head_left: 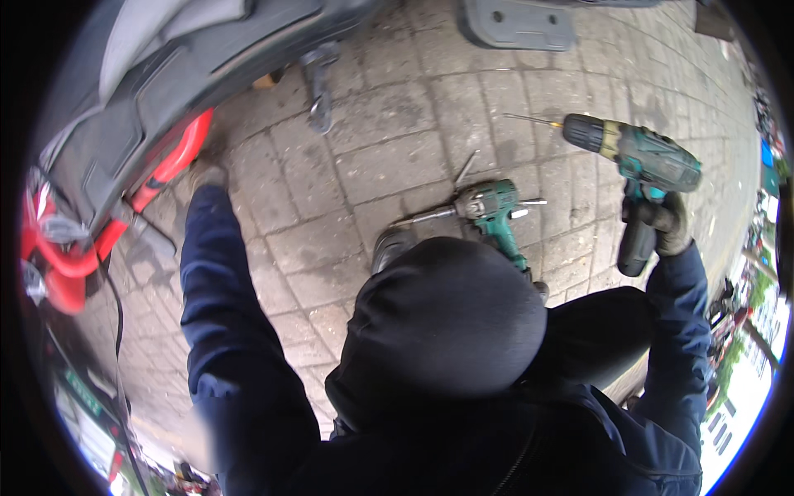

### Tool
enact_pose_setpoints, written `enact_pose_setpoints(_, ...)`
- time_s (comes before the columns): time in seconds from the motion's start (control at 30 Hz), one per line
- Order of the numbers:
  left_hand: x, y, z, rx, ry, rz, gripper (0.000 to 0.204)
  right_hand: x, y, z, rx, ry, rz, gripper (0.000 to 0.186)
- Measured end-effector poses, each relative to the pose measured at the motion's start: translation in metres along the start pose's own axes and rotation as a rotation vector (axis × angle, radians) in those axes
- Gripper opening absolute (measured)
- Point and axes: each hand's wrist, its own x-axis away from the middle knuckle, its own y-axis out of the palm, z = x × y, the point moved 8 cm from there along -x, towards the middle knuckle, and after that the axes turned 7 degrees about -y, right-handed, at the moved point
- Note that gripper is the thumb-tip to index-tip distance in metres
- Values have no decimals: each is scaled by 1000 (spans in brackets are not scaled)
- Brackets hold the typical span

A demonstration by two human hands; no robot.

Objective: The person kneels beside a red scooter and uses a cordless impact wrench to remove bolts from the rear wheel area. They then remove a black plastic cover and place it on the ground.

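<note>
A cordless drill (657,161), teal and black with a long thin bit pointing left, is held by its handle in my gloved right hand (674,225). My left hand (208,175), also gloved, reaches forward on the left beside the red tube (178,157) under a dark vehicle body (132,124). Its fingers are mostly hidden, so I cannot tell whether it grips the tube. Between my arms a green cordless impact wrench (496,215) with a long socket lies on the paving. A thin metal rod (467,167) lies just beyond it.
A side stand (319,99) hangs below the vehicle body. Grey brick paving (389,124) spreads ahead. A grey plastic part (519,29) is at the far edge. A black cable (118,331) runs down on the left. My dark-clothed knee (600,335) juts out at right.
</note>
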Motion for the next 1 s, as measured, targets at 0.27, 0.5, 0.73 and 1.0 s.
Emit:
enact_pose_setpoints(0.27, 26, 26, -23, 171, -226, -90, 44, -2, -3, -7, -77, -35, 50, 57)
enact_pose_setpoints(0.5, 115, 53, 98, 1043, -231, -380, 11, -3, 2, -25, -68, -173, 1, 48)
enact_pose_setpoints(0.73, 236, -99, 305, 1532, 97, -922, 16, 8, -2, -32, -19, -216, -84, 51)
enact_pose_setpoints(1.0, 273, -215, 401, 1546, 415, -888, 15, 38, -45, -37, -58, -363, -17, 49)
